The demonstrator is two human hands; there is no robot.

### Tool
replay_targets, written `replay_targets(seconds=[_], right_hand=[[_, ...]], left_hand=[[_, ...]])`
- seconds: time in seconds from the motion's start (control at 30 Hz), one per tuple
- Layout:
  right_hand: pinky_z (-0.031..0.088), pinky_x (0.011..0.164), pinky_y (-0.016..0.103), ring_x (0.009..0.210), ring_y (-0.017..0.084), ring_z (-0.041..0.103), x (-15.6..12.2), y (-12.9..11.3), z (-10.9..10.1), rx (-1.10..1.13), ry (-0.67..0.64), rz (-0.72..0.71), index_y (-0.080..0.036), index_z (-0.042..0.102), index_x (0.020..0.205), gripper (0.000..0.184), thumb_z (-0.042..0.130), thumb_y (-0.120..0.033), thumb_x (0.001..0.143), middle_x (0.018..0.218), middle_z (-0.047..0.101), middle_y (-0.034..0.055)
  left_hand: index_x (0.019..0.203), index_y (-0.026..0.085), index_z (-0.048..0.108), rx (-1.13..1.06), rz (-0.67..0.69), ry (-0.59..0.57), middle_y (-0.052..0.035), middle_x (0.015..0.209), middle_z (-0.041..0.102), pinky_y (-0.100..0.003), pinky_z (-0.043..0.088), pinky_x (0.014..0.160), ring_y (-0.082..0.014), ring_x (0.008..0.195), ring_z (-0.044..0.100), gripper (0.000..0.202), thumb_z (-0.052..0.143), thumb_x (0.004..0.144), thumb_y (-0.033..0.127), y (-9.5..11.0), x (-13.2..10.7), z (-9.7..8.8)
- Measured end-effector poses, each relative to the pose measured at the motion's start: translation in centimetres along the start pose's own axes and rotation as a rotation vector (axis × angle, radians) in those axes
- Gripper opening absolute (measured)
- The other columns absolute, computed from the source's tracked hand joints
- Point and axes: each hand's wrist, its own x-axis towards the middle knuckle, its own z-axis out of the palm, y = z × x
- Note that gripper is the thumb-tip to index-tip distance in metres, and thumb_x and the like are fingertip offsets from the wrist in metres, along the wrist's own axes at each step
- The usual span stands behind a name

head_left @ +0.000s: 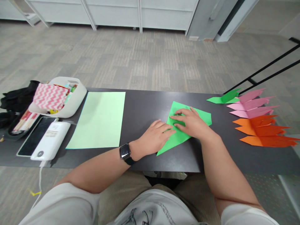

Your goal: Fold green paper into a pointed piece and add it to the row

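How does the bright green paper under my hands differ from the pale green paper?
The bright green paper is vivid; the pale green paper is lighter. The bright one looks folded, with slanting edges; the pale one is a roughly rectangular sheet. Your left hand and right hand touch the bright one, not the pale one. Both lie on the table.

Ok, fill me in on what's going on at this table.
A person has both the left hand and the right hand on a piece of bright green paper, which looks folded and lies on the dark table. To their right sit folded paper figures: a green one, pink ones and orange ones. Pale green paper lies to their left.
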Motion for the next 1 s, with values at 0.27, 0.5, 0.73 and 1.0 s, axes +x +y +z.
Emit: replay_targets(seconds=[0.27,0.5,0.73,1.0], right_hand=[[0.007,0.131,0.081,0.134,0.033,0.064,0.5,-0.9,-0.1,-0.010,0.015,-0.017,-0.032,0.078,0.133,0.038,0.068,-0.025,0.098,0.139,0.074,0.0062],[0.005,0.131,0.081,0.133,0.033,0.064,0.5,-1.0,0.2,-0.037,0.045,-0.013,-0.034,0.081,0.128,0.034,0.068,-0.023,0.098,0.139,0.076,0.0044],[0.004,0.131,0.081,0.132,0.032,0.065,0.4,-0.9,0.3,-0.050,0.038,-0.003,-0.034,0.081,0.128,0.034,0.069,-0.023,0.098,0.140,0.076,0.0037],[0.003,0.131,0.081,0.131,0.033,0.066,0.4,-0.9,0.2,-0.036,0.034,0.002,-0.034,0.081,0.128,0.035,0.069,-0.022,0.097,0.140,0.076,0.0040]], left_hand=[[0.150,0.021,0.064,0.013,-0.116,-0.029,-0.0143,0.165,0.055,-0.063,0.024,0.136,-0.0348,0.159,0.044,0.046,0.063,0.107,0.038,-0.7,0.1,0.8],[0.157,0.023,0.058,0.009,-0.151,-0.034,-0.0122,0.169,0.053,-0.064,0.025,0.136,-0.0355,0.160,0.043,0.054,0.063,0.107,0.045,-1.1,0.2,1.0],[0.156,0.024,0.060,0.027,-0.139,-0.036,-0.0099,0.171,0.051,-0.063,0.025,0.136,-0.0348,0.160,0.044,0.054,0.059,0.109,0.049,-1.3,0.1,1.2],[0.157,0.025,0.059,0.035,-0.138,-0.034,-0.0081,0.171,0.051,-0.064,0.026,0.135,-0.0347,0.160,0.044,0.053,0.059,0.109,0.049,-1.4,0.1,1.3]])
